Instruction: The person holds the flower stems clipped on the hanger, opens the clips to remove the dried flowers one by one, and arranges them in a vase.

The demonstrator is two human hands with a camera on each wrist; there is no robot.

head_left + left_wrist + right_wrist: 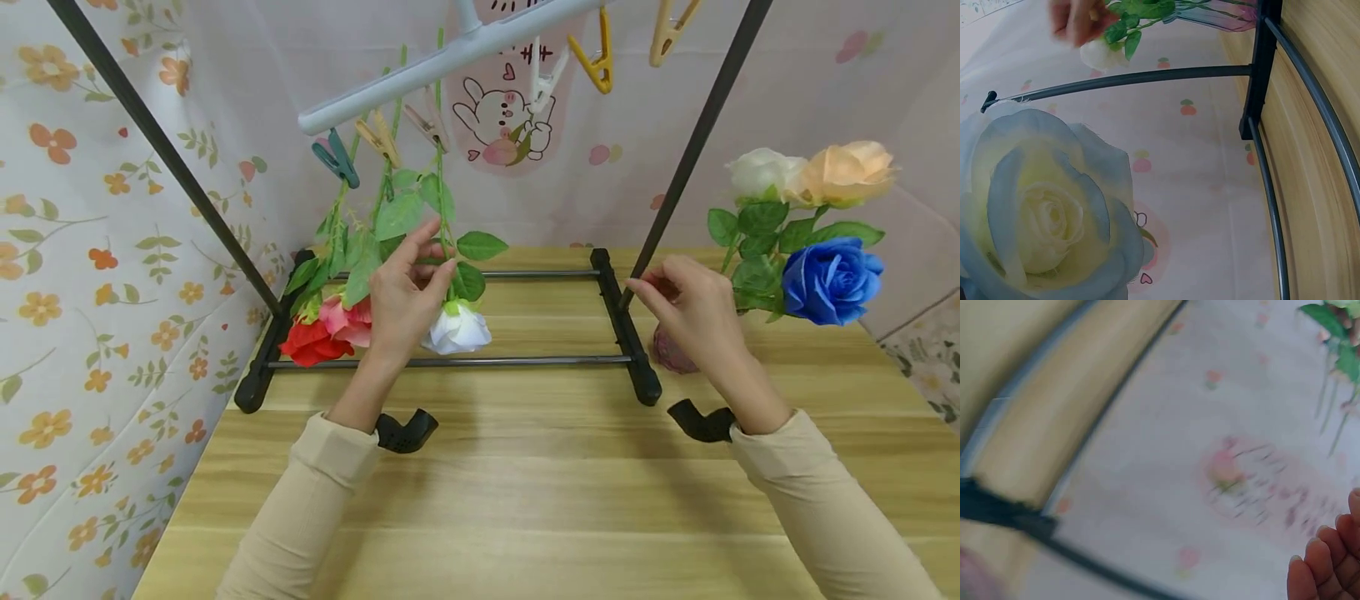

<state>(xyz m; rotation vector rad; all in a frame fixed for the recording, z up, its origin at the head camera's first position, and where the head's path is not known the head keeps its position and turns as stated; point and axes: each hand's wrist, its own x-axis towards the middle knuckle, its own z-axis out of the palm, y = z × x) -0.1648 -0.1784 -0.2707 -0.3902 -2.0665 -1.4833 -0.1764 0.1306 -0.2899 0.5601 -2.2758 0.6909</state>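
Observation:
A white rose [456,328] hangs head down, its stem in a pale pink clip [427,125]. My left hand [408,292] holds its stem between thumb and fingers, just above the bloom. In the left wrist view the same white rose [1054,212] looms large. Left of it a red rose [313,342] and a pink rose [347,320] hang under a teal clip [337,158] and a yellow clip [379,139]. My right hand [693,304], fingers loosely bent and holding nothing, hovers by the rack's right pole; its fingers [1319,562] show in the right wrist view.
A light blue hanger bar [450,62] crosses overhead, with a white clip [546,79], an orange-yellow clip [598,58] and a tan clip [670,32]. The rack's black base [525,361] stands on the wooden table. At right, a purplish vase [671,350] and blue rose [832,281], white and peach roses beside it.

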